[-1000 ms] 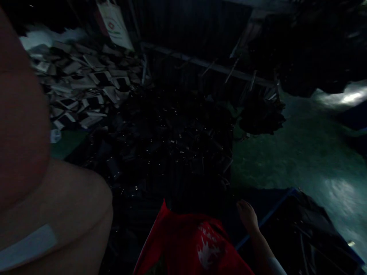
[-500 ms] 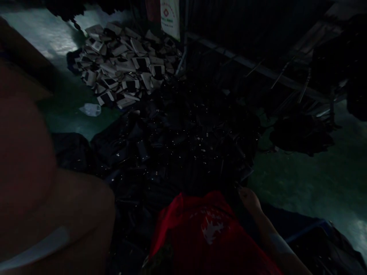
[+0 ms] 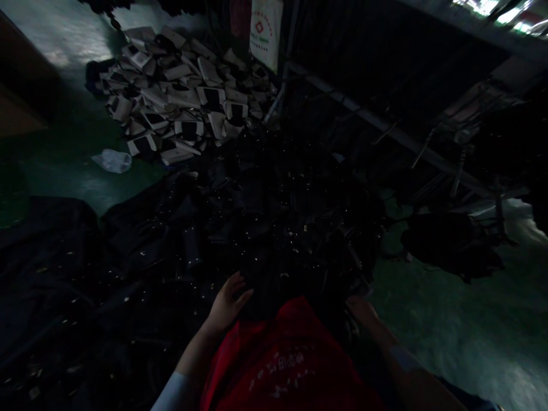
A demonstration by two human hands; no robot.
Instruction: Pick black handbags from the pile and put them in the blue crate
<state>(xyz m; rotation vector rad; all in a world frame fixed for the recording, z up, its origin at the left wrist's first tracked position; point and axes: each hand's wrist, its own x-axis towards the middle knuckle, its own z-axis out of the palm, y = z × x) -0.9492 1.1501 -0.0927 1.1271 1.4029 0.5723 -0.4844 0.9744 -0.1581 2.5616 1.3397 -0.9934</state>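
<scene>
At far left, the large blurred limb that filled that side of the view half a second ago is gone. In its place lies a dark sheet (image 3: 51,257) spread on the green floor (image 3: 449,319). Beyond it lies a crumpled plastic bottle (image 3: 112,161), just beside a heap of pale cards (image 3: 184,97) with dark panels.

The left hand (image 3: 226,305), not seen at the work a moment ago, now rests on the near edge of the pile of small dark pieces (image 3: 278,217). Its grip is open: the fingers are spread and laid flat, holding nothing. Both hands are therefore now at the pile, one on each side of its near edge.

The pile sits on the floor in the middle of the view, directly ahead of the person's red garment (image 3: 282,359). It looks black and tangled, with tiny bright glints scattered across it. The light is too low to tell what the pieces are.

The right hand (image 3: 363,311) stays at the pile's near right edge, much as before. Whether its grip is closed on anything cannot be told in the gloom.

Further right, a metal rack (image 3: 385,128) runs slantwise behind the pile. A dark bundle (image 3: 454,245) lies apart from the pile on the floor.
</scene>
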